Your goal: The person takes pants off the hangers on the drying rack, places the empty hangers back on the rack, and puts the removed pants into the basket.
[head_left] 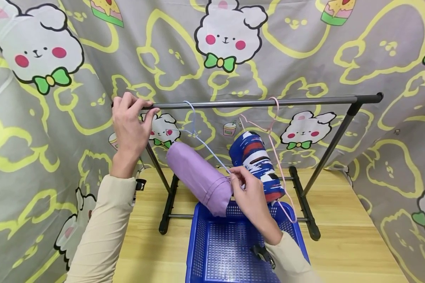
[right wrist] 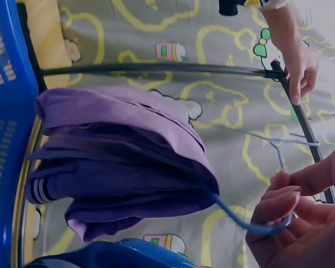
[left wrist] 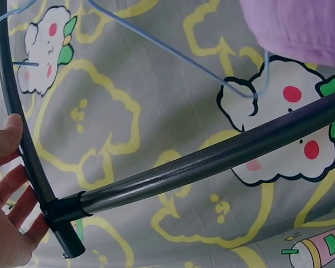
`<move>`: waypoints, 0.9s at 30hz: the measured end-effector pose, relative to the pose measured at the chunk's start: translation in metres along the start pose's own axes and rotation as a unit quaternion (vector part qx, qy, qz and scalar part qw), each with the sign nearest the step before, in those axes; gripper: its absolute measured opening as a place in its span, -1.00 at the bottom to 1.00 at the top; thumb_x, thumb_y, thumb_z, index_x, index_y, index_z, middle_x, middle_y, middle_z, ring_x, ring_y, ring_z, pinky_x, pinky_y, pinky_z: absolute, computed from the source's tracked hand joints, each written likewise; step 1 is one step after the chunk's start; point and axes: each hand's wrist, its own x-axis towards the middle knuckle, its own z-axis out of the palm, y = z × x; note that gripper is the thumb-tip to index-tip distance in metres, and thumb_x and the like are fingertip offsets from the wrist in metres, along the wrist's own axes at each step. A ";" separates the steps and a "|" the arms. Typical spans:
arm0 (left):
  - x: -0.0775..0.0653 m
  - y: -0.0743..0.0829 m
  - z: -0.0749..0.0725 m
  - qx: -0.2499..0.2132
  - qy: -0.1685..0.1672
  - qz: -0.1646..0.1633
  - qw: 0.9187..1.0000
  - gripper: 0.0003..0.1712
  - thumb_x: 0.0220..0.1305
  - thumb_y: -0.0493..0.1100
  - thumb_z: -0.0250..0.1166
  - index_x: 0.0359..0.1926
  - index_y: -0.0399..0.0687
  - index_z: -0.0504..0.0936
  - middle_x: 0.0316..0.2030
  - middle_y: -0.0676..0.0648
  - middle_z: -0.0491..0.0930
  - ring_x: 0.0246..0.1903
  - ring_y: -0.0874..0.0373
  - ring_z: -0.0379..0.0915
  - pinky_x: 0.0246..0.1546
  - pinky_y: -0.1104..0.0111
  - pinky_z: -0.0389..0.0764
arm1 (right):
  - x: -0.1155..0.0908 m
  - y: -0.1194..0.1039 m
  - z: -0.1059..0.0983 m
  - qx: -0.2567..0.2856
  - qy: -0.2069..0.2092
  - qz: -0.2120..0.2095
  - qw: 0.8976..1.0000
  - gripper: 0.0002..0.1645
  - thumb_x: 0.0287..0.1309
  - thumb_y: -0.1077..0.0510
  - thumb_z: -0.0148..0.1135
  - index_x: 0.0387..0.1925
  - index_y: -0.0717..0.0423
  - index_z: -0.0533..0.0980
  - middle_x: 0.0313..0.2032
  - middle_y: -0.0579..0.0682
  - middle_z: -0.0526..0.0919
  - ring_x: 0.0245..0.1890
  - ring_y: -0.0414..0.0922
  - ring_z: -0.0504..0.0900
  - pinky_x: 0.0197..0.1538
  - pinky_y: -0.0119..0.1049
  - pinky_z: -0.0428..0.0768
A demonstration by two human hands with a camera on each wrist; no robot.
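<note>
My left hand [head_left: 131, 122] grips the left end of the rack's grey top bar [head_left: 233, 104], its thumb and fingers round the bar in the left wrist view. With my right hand [head_left: 249, 196] I pinch the near corner of a blue hanger [head_left: 212, 151], whose hook sits over the bar. A folded purple garment [head_left: 200, 179] hangs over that hanger's lower part. To its right, a blue, white and red patterned garment [head_left: 256, 165] hangs on a pink hanger [head_left: 277, 157], also hooked on the bar. In the right wrist view the purple garment [right wrist: 128, 162] shows dark stripes of folds.
Below the garments a blue plastic basket [head_left: 226, 251] stands on the wooden table [head_left: 354, 236]. The rack's black feet [head_left: 306, 212] rest on the table at either side. A grey curtain [head_left: 304, 67] with rabbit prints hangs behind and at the sides.
</note>
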 end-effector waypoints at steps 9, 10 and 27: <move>0.002 0.002 0.005 0.008 0.000 0.012 1.000 -0.68 0.25 -0.03 0.47 -0.21 -0.23 0.77 -0.28 -0.21 0.50 -0.17 -0.24 0.29 -0.02 -0.03 0.35 | 0.011 0.007 -0.005 -0.029 0.041 0.006 0.999 -0.94 0.32 0.23 0.30 -0.26 0.10 0.67 -0.51 -0.11 0.64 -0.52 -0.18 0.50 -0.40 -0.33 0.41; 0.002 0.002 0.004 0.009 0.002 0.011 1.000 -0.68 0.24 -0.03 0.47 -0.21 -0.23 0.77 -0.28 -0.21 0.50 -0.17 -0.25 0.29 -0.02 -0.03 0.35 | 0.012 0.008 -0.004 -0.022 0.050 0.011 0.998 -0.94 0.33 0.21 0.31 -0.28 0.10 0.67 -0.50 -0.11 0.65 -0.52 -0.18 0.50 -0.40 -0.37 0.40; -0.001 0.001 0.004 0.022 0.005 0.000 1.000 -0.72 0.27 -0.06 0.45 -0.23 -0.23 0.75 -0.27 -0.21 0.49 -0.16 -0.24 0.29 -0.04 -0.05 0.34 | 0.021 0.011 -0.009 0.139 0.142 0.085 0.976 -0.75 0.21 0.16 0.49 -0.44 0.27 0.64 -0.62 -0.08 0.52 -0.63 -0.34 0.37 -0.54 -0.55 0.30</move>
